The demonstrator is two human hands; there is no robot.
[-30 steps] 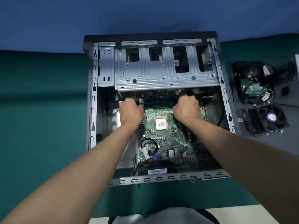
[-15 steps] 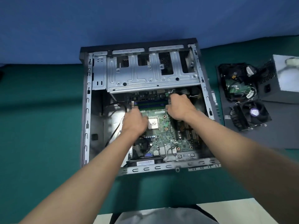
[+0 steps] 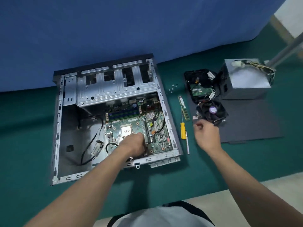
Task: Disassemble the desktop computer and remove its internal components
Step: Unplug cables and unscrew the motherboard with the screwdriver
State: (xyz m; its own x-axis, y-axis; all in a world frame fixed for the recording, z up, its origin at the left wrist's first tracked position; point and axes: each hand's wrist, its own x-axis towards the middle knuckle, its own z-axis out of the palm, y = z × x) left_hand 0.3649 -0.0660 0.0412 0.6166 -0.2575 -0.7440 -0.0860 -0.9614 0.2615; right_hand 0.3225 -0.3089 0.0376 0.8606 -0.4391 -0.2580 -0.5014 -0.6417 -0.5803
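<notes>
Inside case [image 3: 57, 128] | left hand [image 3: 133, 144] curled on motherboard [image 3: 114, 126], grasp unclear | right hand [image 3: 207, 135] loosely curled, empty, beside screwdriver [image 3: 183, 132]

Your yellow-handled screwdriver [image 3: 183, 131] lies on the green surface [image 3: 29, 128] with its shaft pointing away from you. Just beside its handle, on the right and a little nearer you, a thin silver tool [image 3: 187, 142] lies roughly parallel to it. Well beyond the screwdriver, a blue backdrop [image 3: 114, 27] rises from the back edge of the surface. Far off to the screwdriver's upper right, a grey metal pole [image 3: 285, 52] slants across the corner. Nearer you than the screwdriver, past the surface's front edge, you see pale floor [image 3: 287, 185].
</notes>
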